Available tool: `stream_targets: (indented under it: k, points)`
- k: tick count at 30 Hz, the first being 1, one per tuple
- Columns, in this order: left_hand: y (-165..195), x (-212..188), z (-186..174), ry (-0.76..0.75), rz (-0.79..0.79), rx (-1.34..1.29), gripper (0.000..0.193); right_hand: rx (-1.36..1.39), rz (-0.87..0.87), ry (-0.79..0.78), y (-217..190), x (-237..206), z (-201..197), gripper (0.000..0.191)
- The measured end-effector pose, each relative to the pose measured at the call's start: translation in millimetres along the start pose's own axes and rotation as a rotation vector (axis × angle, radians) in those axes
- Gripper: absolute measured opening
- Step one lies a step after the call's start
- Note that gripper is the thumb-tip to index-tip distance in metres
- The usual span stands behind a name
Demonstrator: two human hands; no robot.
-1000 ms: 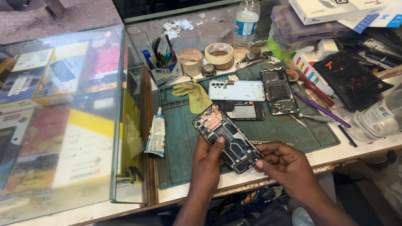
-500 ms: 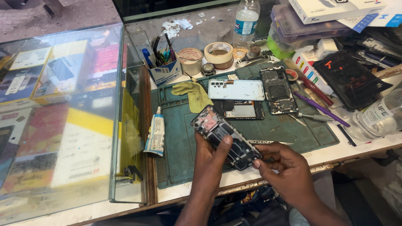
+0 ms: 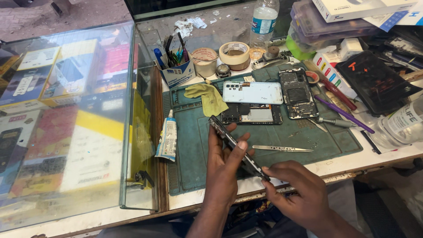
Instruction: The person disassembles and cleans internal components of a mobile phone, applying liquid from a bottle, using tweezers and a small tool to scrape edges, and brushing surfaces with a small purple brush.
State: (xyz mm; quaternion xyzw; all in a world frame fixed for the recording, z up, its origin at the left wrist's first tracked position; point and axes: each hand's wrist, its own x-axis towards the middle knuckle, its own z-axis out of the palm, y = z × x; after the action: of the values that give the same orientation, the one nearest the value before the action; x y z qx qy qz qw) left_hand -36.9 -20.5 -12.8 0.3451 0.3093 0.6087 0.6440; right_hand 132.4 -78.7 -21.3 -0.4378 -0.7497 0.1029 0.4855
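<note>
Green mat (image 3: 194, 145) — opened phone (image 3: 235, 145) edge-on between left hand (image 3: 224, 172), right hand (image 3: 293, 191).

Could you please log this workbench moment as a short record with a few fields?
left hand: left hand grips the opened phone, tilted on edge
right hand: right hand pinches the phone's lower end
surface: green work mat
near the hands: tweezers lying on the mat
farther on the mat: pale blue back cover, second opened phone, yellow cloth
left of the mat: glue tube, glass display case
</note>
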Motion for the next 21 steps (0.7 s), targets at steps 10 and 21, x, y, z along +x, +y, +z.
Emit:
stream_targets:
  k: [10, 21]
  points:
    - [3.8, 2.4, -10.0, -0.165, 0.014, -0.146, 0.075, -0.006, -0.234, 0.008, -7.5, 12.0, 1.7, 0.020]
    - [9.0, 8.2, -15.4, 0.089, 0.001, -0.129, 0.099, -0.097, -0.241, -0.166, 8.2, 15.2, -5.3, 0.014]
